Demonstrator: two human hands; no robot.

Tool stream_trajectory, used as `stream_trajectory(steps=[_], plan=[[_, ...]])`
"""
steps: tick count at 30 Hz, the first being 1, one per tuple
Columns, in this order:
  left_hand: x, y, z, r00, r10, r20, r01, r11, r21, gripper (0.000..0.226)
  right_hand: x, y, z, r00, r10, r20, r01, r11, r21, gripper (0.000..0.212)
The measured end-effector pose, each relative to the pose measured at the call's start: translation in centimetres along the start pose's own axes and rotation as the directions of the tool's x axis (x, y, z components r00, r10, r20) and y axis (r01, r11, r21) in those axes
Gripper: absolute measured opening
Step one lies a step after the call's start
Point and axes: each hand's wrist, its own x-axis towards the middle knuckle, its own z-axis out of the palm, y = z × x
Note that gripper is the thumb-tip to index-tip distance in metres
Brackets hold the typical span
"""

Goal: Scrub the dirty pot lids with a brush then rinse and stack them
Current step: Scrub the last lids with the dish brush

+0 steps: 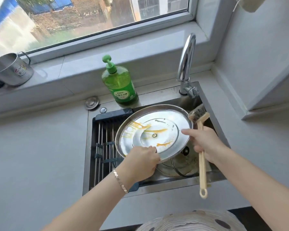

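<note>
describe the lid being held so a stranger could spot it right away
Start at the steel sink below the window. Held tilted over its basin by the left hand is a round steel lid. Unlike the glass lid lying beneath it, it is opaque metal, streaked with orange residue.

The label on the green bottle point(119, 84) reads "柠檬洗洁精"; print on the steel mug point(12, 70) is illegible.

Left forearm point(90, 202) and right forearm point(250, 177) are both bare along their whole length. Just behind the left hand point(140, 162), look, there's a slim rose-gold bracelet point(120, 181) of small faceted links, glinting. Low down is the garment point(190, 220): pale fabric, fine grey stripes, scattered dark dots.
</note>
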Motion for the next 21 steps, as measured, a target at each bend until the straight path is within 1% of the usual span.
stream_trajectory(steps=[1,2,3,4,5,6,7,8,9,10,11,12,13,14,15,16,17,18,19,20,21], plan=[[-0.2,-0.2,0.3,1.000,0.017,-0.009,-0.017,1.000,-0.019,0.027,0.2,0.4,-0.1,1.000,0.000,-0.022,0.000,1.000,-0.022,0.009],[-0.5,-0.4,0.7,0.999,0.010,-0.050,-0.013,0.999,-0.052,0.028,0.4,0.8,-0.3,0.999,0.000,-0.039,-0.001,1.000,-0.029,0.010],[-0.7,-0.7,0.7,0.995,-0.048,-0.091,0.039,0.994,-0.098,0.032,0.6,1.1,-0.5,0.999,0.003,-0.053,-0.004,1.000,-0.026,0.013],[-0.9,-0.8,0.5,0.981,-0.162,-0.105,0.143,0.976,-0.165,0.040,0.7,1.4,-0.8,0.998,0.007,-0.069,-0.009,1.000,-0.021,0.015],[-1.1,-1.0,0.2,0.948,-0.307,-0.086,0.275,0.924,-0.265,0.047,0.9,1.7,-1.2,0.996,0.012,-0.085,-0.013,1.000,-0.018,0.016],[-1.4,-1.1,0.0,0.886,-0.461,-0.038,0.415,0.829,-0.375,0.049,1.0,1.9,-1.6,0.995,0.013,-0.102,-0.015,1.000,-0.014,0.018],[-1.7,-1.1,-0.2,0.797,-0.603,0.040,0.544,0.686,-0.483,0.045,1.1,2.1,-2.2,0.993,0.013,-0.119,-0.014,1.000,-0.005,0.021],[-1.8,-1.1,-0.5,0.672,-0.727,0.143,0.659,0.499,-0.562,0.046,1.1,2.2,-2.7,0.991,0.010,-0.131,-0.010,1.000,0.001,0.024],[-1.8,-1.3,-1.0,0.530,-0.801,0.279,0.723,0.255,-0.642,0.053,1.1,2.3,-3.2,0.991,0.004,-0.132,-0.004,1.000,-0.003,0.025],[-1.8,-1.5,-1.4,0.408,-0.802,0.436,0.692,-0.039,-0.721,0.056,1.0,2.3,-3.5,0.993,-0.006,-0.119,0.005,1.000,-0.013,0.025],[-1.9,-1.8,-1.9,0.361,-0.725,0.587,0.589,-0.311,-0.746,0.047,0.9,2.3,-3.7,0.996,-0.016,-0.090,0.013,0.999,-0.034,0.023],[-2.1,-2.0,-2.1,0.377,-0.593,0.711,0.491,-0.523,-0.697,0.030,0.8,2.3,-3.8,0.998,-0.025,-0.050,0.021,0.998,-0.063,0.021],[-2.4,-1.9,-2.5,0.398,-0.477,0.784,0.451,-0.643,-0.620,0.017,0.8,2.3,-4.0,0.999,-0.032,-0.017,0.030,0.994,-0.105,0.020],[-2.7,-1.8,-2.7,0.415,-0.404,0.815,0.444,-0.692,-0.569,0.013,0.7,2.3,-4.1,0.999,-0.052,0.001,0.052,0.985,-0.162,0.020],[-2.9,-1.6,-2.7,0.432,-0.371,0.822,0.438,-0.710,-0.551,0.015,0.7,2.2,-4.2,0.995,-0.103,-0.003,0.098,0.959,-0.266,0.019],[-3.2,-1.4,-2.6,0.465,-0.358,0.810,0.431,-0.707,-0.560,0.023,0.7,2.2,-4.4,0.983,-0.183,-0.015,0.160,0.895,-0.416,0.023],[-3.3,-1.2,-2.5,0.502,-0.349,0.791,0.423,-0.698,-0.577,0.033,0.8,2.1,-4.6,0.961,-0.277,-0.018,0.213,0.778,-0.591,0.035],[-3.4,-0.9,-2.5,0.534,-0.344,0.773,0.425,-0.681,-0.596,0.042,0.8,2.1,-4.7,0.934,-0.358,0.001,0.237,0.616,-0.751,0.047],[-3.5,-0.7,-2.5,0.556,-0.350,0.754,0.434,-0.651,-0.623,0.049,0.7,2.0,-4.8,0.909,-0.415,0.034,0.240,0.454,-0.858,0.052],[-3.5,-0.6,-2.5,0.577,-0.364,0.731,0.438,-0.617,-0.654,0.055,0.5,2.0,-4.8,0.888,-0.453,0.084,0.252,0.326,-0.911,0.052],[-3.4,-0.5,-2.4,0.598,-0.376,0.708,0.438,-0.586,-0.681,0.060,0.5,2.3,-4.7,0.872,-0.465,0.152,0.280,0.220,-0.934,0.050]])
